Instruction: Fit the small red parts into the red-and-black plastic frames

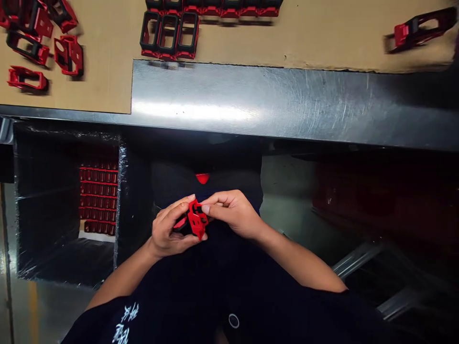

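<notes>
Over my lap, below the table's edge, both hands meet around a small red and black plastic part (195,220). My left hand (168,231) wraps its fingers around the part from the left and underneath. From the right, my right hand (233,212) pinches the same part with thumb and fingertips. A small red piece (202,178) lies on my dark clothing just above the hands.
A steel table edge (272,102) runs across, with brown cardboard (100,71) on top. Loose red and black frames (43,45) lie at far left, a neat row of them (169,34) at centre, one (419,29) at far right. A black-lined bin (98,200) of red parts sits lower left.
</notes>
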### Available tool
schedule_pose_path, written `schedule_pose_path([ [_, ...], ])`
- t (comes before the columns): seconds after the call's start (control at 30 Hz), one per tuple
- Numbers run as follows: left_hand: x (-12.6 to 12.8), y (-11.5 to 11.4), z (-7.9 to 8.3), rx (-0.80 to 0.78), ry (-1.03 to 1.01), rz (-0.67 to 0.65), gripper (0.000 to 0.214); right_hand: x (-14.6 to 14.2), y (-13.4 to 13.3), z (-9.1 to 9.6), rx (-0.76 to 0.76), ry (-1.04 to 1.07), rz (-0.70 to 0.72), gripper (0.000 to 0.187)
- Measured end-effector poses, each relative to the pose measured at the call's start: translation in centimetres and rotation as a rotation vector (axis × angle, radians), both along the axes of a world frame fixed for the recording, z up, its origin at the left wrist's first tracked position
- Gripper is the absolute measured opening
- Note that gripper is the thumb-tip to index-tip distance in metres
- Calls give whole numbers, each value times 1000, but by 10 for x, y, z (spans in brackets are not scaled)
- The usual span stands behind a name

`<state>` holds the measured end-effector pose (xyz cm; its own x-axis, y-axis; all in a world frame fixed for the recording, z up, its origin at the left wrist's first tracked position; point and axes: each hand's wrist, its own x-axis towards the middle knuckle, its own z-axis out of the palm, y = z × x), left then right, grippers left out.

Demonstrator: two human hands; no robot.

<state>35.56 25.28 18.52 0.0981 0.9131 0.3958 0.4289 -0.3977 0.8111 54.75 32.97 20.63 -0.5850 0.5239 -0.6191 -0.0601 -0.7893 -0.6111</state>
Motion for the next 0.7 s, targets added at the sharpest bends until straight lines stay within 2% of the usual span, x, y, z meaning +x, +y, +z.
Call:
schedule_pose_path([
  [0.23,-2,-1,1,100,121,-3,90,2,1,5,166,-66,9,10],
  [0.7,-3,1,5,122,204,-48,82,1,1,5,170,-131,56,9],
])
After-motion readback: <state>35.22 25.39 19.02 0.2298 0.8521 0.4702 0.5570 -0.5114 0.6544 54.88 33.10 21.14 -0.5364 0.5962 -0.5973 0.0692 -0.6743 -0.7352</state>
